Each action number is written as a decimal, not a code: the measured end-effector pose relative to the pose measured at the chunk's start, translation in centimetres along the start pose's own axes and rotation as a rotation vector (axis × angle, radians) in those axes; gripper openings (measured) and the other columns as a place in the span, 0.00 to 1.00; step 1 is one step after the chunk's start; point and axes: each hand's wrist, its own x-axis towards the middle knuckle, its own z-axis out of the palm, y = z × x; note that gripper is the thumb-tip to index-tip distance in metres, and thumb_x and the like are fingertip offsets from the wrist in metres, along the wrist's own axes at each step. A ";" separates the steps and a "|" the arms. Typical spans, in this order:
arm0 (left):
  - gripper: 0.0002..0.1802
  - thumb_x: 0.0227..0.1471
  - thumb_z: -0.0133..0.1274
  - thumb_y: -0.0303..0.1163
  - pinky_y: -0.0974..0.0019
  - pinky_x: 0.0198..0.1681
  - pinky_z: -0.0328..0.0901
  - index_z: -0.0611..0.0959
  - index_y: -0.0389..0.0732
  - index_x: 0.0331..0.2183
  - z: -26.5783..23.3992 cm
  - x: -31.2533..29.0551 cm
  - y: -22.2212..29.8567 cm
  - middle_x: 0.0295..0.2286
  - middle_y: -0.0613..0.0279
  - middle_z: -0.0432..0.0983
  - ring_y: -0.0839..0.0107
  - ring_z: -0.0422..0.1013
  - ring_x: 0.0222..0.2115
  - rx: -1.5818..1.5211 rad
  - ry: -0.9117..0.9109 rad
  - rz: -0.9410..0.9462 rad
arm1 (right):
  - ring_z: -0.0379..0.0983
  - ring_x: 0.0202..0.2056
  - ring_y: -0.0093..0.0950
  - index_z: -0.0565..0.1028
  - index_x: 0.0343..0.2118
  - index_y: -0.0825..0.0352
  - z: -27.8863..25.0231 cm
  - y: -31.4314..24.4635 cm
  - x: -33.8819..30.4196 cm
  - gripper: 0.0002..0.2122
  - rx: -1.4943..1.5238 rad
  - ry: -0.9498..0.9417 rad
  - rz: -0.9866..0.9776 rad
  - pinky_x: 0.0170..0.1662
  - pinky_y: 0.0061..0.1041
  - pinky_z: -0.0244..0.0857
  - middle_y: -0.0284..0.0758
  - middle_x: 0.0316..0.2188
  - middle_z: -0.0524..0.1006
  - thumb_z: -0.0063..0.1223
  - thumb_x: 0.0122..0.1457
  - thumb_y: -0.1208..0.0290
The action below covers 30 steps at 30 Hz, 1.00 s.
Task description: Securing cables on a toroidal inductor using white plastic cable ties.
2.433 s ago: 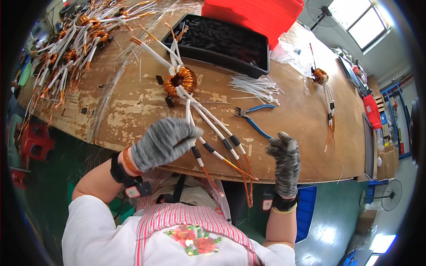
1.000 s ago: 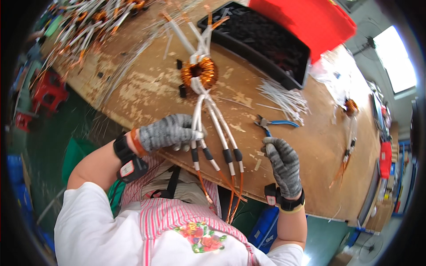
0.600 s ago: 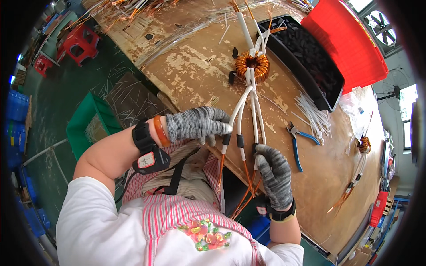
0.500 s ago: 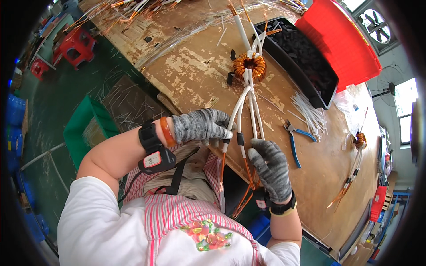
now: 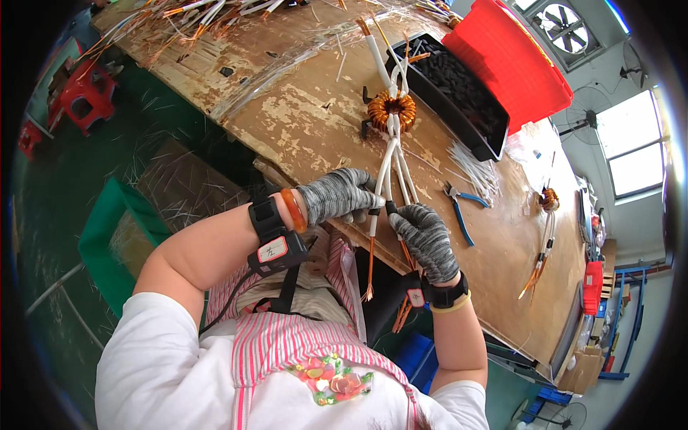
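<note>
- The copper coil lies on the surface, just above the frame's centre; its long axis runs nearly upright.
- One set of ends points to the top; the white leads run downward, bare copper tips hanging past the near edge.
- That edge slants from upper left to lower right, beneath both hands.
- Left hand: pinching a lead.
- Right hand: fingers curled at a black sleeve; cannot tell if gripping.
- Black tray and cutters bound the right; bare room lies left.
</note>
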 end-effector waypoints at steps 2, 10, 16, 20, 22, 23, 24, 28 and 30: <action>0.19 0.54 0.55 0.40 0.75 0.21 0.65 0.78 0.40 0.44 -0.2 0.2 0.0 0.25 0.65 0.77 0.79 0.71 0.19 -0.050 -0.050 0.002 | 0.74 0.29 0.34 0.78 0.32 0.71 0.0 0.3 -0.3 0.09 0.119 -0.009 0.011 0.35 0.30 0.66 0.41 0.26 0.77 0.58 0.55 0.70; 0.17 0.54 0.55 0.44 0.76 0.22 0.64 0.84 0.39 0.35 -0.7 0.9 1.6 0.26 0.68 0.76 0.81 0.69 0.18 -0.006 -0.173 -0.102 | 0.70 0.30 0.18 0.76 0.40 0.70 -1.8 -0.1 -3.9 0.09 0.302 0.082 0.112 0.36 0.19 0.65 0.30 0.27 0.76 0.52 0.60 0.72; 0.16 0.53 0.56 0.43 0.76 0.24 0.64 0.85 0.40 0.34 -0.9 1.8 1.0 0.23 0.68 0.77 0.81 0.69 0.20 0.089 -0.139 -0.102 | 0.72 0.31 0.22 0.77 0.37 0.68 -0.6 -2.2 -4.7 0.09 -0.352 -0.132 -0.063 0.36 0.25 0.67 0.30 0.26 0.76 0.59 0.55 0.71; 0.15 0.52 0.57 0.41 0.72 0.32 0.66 0.85 0.38 0.33 -1.5 1.1 1.4 0.24 0.66 0.78 0.78 0.71 0.27 0.052 -0.227 -0.036 | 0.71 0.31 0.20 0.76 0.37 0.70 1.0 -2.0 -5.0 0.08 0.643 -0.225 0.323 0.38 0.22 0.66 0.29 0.27 0.76 0.55 0.59 0.72; 0.15 0.52 0.57 0.41 0.71 0.33 0.66 0.86 0.38 0.32 -1.1 1.0 1.1 0.24 0.66 0.79 0.77 0.72 0.27 0.158 -0.187 0.030 | 0.72 0.33 0.20 0.76 0.38 0.70 1.6 -2.0 -5.0 0.08 0.744 -0.243 0.342 0.41 0.20 0.65 0.31 0.28 0.78 0.55 0.58 0.72; 0.17 0.51 0.58 0.43 0.72 0.32 0.67 0.85 0.38 0.32 -1.3 1.1 0.6 0.24 0.66 0.79 0.77 0.72 0.26 0.093 -0.216 0.062 | 0.72 0.33 0.20 0.76 0.38 0.70 2.0 -2.1 -5.0 0.08 0.765 -0.219 0.355 0.41 0.21 0.65 0.31 0.28 0.78 0.55 0.58 0.72; 0.17 0.51 0.58 0.43 0.72 0.32 0.67 0.85 0.38 0.32 -1.3 0.9 1.0 0.24 0.66 0.79 0.77 0.72 0.26 0.095 -0.217 0.063 | 0.72 0.32 0.20 0.76 0.38 0.70 2.1 -2.2 -5.1 0.08 0.784 -0.187 0.365 0.41 0.21 0.65 0.31 0.28 0.78 0.55 0.58 0.72; 0.16 0.50 0.59 0.43 0.72 0.30 0.67 0.85 0.38 0.31 -1.1 0.3 2.2 0.23 0.66 0.78 0.77 0.72 0.24 0.158 -0.194 0.043 | 0.72 0.33 0.20 0.76 0.39 0.70 1.8 -1.6 -5.1 0.09 0.804 -0.171 0.369 0.41 0.20 0.65 0.31 0.29 0.77 0.55 0.58 0.72; 0.16 0.50 0.59 0.42 0.73 0.29 0.66 0.85 0.38 0.31 -1.1 0.5 2.1 0.22 0.66 0.78 0.78 0.72 0.24 0.153 -0.187 0.061 | 0.69 0.32 0.17 0.75 0.40 0.71 1.4 -1.5 -4.8 0.08 0.742 -0.235 0.308 0.40 0.18 0.65 0.28 0.29 0.76 0.53 0.60 0.72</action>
